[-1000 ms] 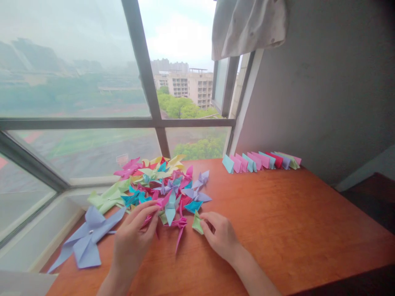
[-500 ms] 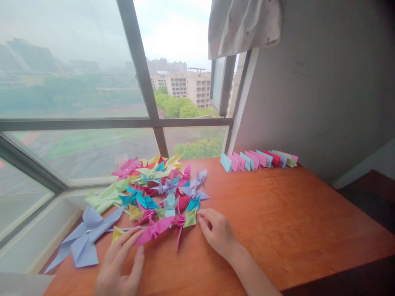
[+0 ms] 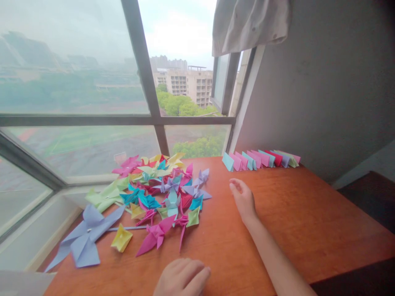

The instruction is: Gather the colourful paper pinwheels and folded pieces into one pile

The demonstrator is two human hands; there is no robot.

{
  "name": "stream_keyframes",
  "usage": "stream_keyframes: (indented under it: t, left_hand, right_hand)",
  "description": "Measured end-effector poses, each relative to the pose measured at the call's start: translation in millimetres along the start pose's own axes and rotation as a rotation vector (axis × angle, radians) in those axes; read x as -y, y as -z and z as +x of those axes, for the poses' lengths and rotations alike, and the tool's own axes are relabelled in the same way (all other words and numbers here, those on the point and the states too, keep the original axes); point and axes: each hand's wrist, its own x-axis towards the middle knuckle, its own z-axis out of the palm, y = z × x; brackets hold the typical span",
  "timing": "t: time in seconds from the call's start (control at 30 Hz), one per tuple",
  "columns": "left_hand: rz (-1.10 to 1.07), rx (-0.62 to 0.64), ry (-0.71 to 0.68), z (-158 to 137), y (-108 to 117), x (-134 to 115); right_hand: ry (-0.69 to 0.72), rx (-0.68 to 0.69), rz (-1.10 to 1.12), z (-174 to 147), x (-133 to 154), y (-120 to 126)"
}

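My right hand [image 3: 243, 200] hovers over the table between the paper pile and the row of folded papers [image 3: 259, 160]. Its fingers are slightly bent, the thumb a little apart, and nothing shows in them. At the bottom centre, my left hand [image 3: 183, 278] has loosely curled fingers with nothing seen in them. Closest to it lies a magenta origami crane [image 3: 156, 235]. To the crane's left sits a small yellow folded paper piece [image 3: 121, 238]. Beyond them spreads a heap of colourful origami, with a light-green folded piece [image 3: 193, 216] and a pale-blue one [image 3: 172, 202] at its near side.
A lavender paper pinwheel [image 3: 89, 234] on a stick lies at the left edge of the brown wooden table [image 3: 308, 222]. Large windows [image 3: 77, 61] stand behind and to the left. A grey wall [image 3: 321, 82] rises on the right, and a curtain [image 3: 249, 24] hangs above.
My right hand has moved away from the heap, up and right toward the folded papers. My left hand has left the magenta crane and come right and nearer; the crane now lies turned on the table.
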Motion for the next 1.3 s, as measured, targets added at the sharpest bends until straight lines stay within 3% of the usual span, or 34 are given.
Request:
stream_keyframes:
  t: [0.2, 0.33, 0.5, 0.93, 1.3]
  left_hand:
    - [0.026, -0.023, 0.057, 0, -8, 3]
    - [0.031, 0.022, 0.082, 0, -10, 3]
    - [0.01, 0.02, 0.1, 0, -14, 5]
    - [-0.052, 0.017, 0.141, -8, -20, 7]
    - [-0.079, 0.035, 0.162, -10, -22, 6]
  right_hand:
    - [0.171, -0.299, -0.364, 88, -23, 1]
    - [0.142, -0.303, -0.493, 123, -42, -15]
    - [0.113, -0.29, -0.529, 143, -61, -24]
    - [0.043, -0.258, -0.593, 133, -67, 0]
    - [0.216, -0.275, -0.481, 80, -47, 25]
